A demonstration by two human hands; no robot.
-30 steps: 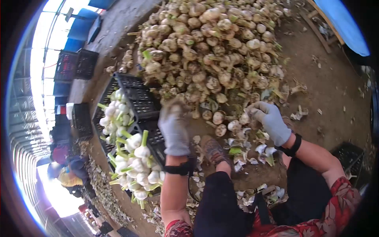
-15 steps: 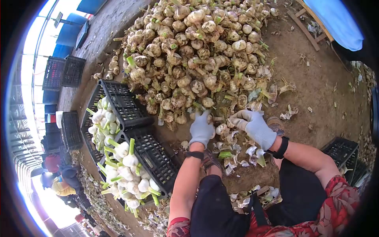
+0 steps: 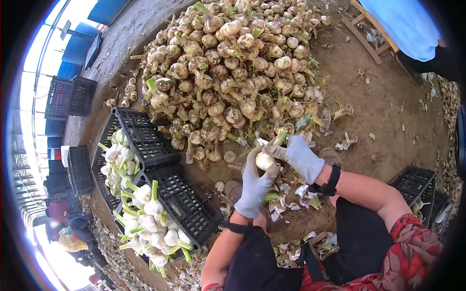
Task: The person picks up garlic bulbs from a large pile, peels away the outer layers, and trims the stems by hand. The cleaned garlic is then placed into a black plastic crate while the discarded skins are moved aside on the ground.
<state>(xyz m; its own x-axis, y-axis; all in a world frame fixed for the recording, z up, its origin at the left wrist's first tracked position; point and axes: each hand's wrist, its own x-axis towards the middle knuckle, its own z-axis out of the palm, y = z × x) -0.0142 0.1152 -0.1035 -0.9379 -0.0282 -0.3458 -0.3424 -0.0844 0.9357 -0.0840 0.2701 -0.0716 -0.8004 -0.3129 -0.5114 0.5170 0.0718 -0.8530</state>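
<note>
A pale garlic bulb (image 3: 264, 161) is in my gloved left hand (image 3: 255, 186), its fingers wrapped round the lower and left side. My gloved right hand (image 3: 303, 159) meets it from the right, fingertips pinched together against the bulb's upper side, what lies between them being hidden. Just above those fingers shows a green garlic stem (image 3: 280, 137). Loose papery skins (image 3: 277, 213) lie on the soil below both hands. Beyond them rises a large heap of soil-stained garlic (image 3: 218, 82).
Black crates of cleaned white garlic (image 3: 153, 220) stand at my left, their slatted sides (image 3: 182, 201) close to my left arm. Another black crate (image 3: 412, 186) is by my right elbow. A wooden frame (image 3: 364, 36) and a person in blue (image 3: 403, 26) are at upper right.
My left hand has come back from the heap's edge and now holds up a garlic bulb. My right hand has shifted left to meet it. The view has turned slightly.
</note>
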